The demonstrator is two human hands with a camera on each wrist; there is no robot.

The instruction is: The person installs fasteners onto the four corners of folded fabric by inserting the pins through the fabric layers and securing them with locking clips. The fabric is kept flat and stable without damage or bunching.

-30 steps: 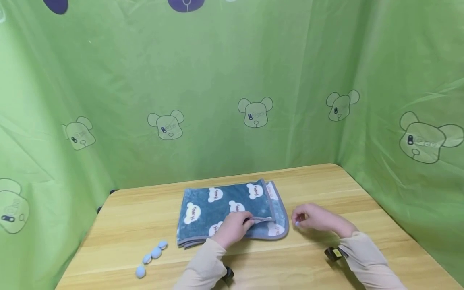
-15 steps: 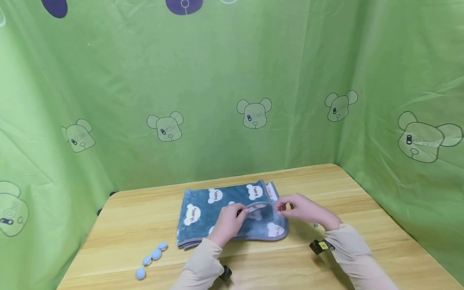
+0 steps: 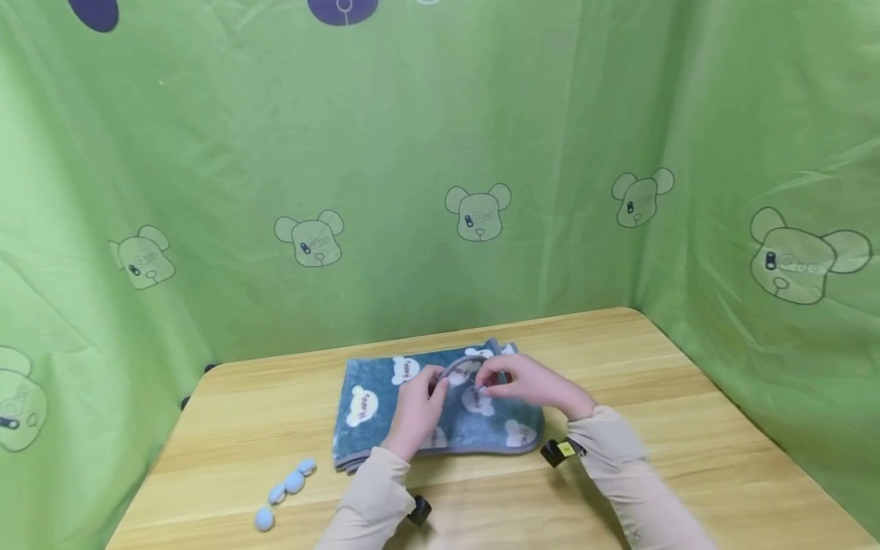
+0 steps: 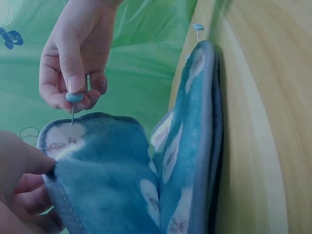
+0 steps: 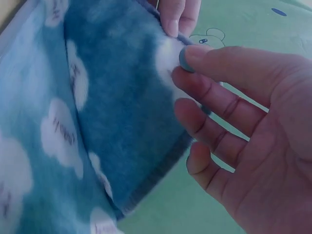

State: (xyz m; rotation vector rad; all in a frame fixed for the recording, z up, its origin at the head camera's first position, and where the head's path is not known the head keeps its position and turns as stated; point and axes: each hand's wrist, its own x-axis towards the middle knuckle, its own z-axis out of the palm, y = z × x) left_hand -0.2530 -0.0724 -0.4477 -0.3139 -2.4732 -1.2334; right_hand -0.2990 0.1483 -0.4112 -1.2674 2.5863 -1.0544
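Observation:
A folded teal blanket (image 3: 357, 386) with white bear heads and grey edging lies on the table. My left hand (image 3: 415, 409) pinches the grey edge of its top layer and holds that flap raised. Between my right thumb and fingertips is a pin (image 4: 73, 98) with a round light-blue head. Its thin shaft points down in the left wrist view, the tip overlapping the white bear print near the flap's corner. My right hand (image 3: 525, 380) is just right of the left, over the blanket. In the right wrist view only the pin's head (image 5: 185, 59) shows.
Several light-blue round-headed pieces (image 3: 294, 482) lie in a row on the wooden table (image 3: 227, 428), front left. Another blue-headed pin (image 4: 198, 28) shows beyond the blanket's edge in the left wrist view. Green curtains (image 3: 385, 290) printed with bears enclose the back and sides.
My right hand has moved left, from the table beside the blanket to over it, carrying the pin. My left hand has lifted the blanket's edge higher and folded it back slightly leftward.

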